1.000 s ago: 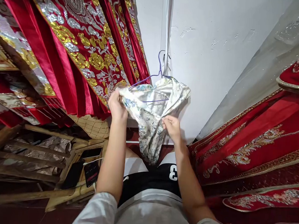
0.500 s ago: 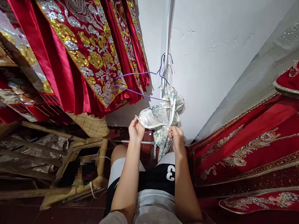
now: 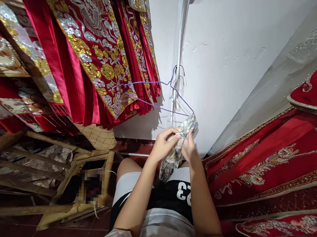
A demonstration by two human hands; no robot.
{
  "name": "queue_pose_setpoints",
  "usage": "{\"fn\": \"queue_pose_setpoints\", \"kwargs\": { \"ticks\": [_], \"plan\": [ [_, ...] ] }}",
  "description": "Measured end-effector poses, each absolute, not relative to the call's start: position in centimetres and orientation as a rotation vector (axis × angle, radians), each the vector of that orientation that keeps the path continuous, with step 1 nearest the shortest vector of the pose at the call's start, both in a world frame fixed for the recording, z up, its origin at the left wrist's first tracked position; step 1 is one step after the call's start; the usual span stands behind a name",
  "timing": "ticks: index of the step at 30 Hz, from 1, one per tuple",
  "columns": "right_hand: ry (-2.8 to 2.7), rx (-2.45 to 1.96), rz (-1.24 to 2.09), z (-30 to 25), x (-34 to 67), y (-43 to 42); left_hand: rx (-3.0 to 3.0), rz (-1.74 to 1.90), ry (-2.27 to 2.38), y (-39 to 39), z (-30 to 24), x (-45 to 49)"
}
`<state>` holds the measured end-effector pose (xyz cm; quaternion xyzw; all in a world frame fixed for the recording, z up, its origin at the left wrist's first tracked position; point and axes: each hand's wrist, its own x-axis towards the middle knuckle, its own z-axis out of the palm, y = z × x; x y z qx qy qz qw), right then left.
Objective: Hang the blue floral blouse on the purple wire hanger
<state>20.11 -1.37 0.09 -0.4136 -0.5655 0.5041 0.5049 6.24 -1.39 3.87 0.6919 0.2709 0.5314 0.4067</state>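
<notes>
A pale floral-print cloth garment (image 3: 186, 125) dangles from the right end of a purple wire hanger (image 3: 150, 83). Its cut is hard to make out because it is bunched up. My left hand (image 3: 164, 144) pinches the bunched cloth from the left, thumb and forefinger on its upper part. Close beside it, my right hand (image 3: 190, 149) grips the same garment from the right with the thumb up. The lower folds hang below my hands, above my lap. The hanger's left end holds no cloth and overlaps the red embroidered costume.
Red costumes with gold and silver embroidery (image 3: 97, 57) hang at the left. More red beaded garments (image 3: 265, 168) fill the right side. A bamboo chair (image 3: 108, 169) with dark items on it stands at lower left. A white pole (image 3: 180, 34) runs down the wall.
My left hand has moved right and now sits close to my right hand. The garment, spread between the hands before, is now bunched near the hanger's right end.
</notes>
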Motion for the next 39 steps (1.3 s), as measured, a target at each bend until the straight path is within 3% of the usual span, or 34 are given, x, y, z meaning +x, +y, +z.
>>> {"fn": "queue_pose_setpoints", "kwargs": {
  "ticks": [3, 6, 10, 13, 15, 21, 29, 39],
  "plan": [
    [-1.384, -0.856, 1.477, 1.6, 20.5, -2.0, 1.876, 1.378, 0.709, 0.4, 4.4, 6.2],
    [-1.499, -0.909, 1.509, 3.5, 21.2, -1.9, 1.816, 1.17, 0.639, 2.1, 4.1, 5.5],
    [-1.534, -1.053, 1.184, 6.4, 22.8, 0.8, 1.855, 0.621, 0.656, 2.8, 2.7, 2.6],
    [-1.369, -0.999, 0.766, 7.7, 24.0, 4.8, 2.08, 0.457, 0.897, 3.2, 2.2, -0.8],
    [-1.304, -0.955, 0.642, 7.8, 24.1, 7.8, 2.16, 0.515, 1.103, 3.9, 2.2, -3.0],
    [-1.5, -1.214, 0.726, 5.6, 22.7, 13.0, 2.005, 0.77, 1.428, 7.3, 2.5, -7.2],
    [-1.605, -1.2, 0.707, 6.4, 25.2, 10.1, 2.094, 0.953, 1.235, 10.3, 6.7, -8.5],
    [-1.645, -1.168, 0.684, 6.3, 23.2, 8.2, 2.383, 1.265, 1.121, 11.4, 11.8, -3.8]
  ]
}}
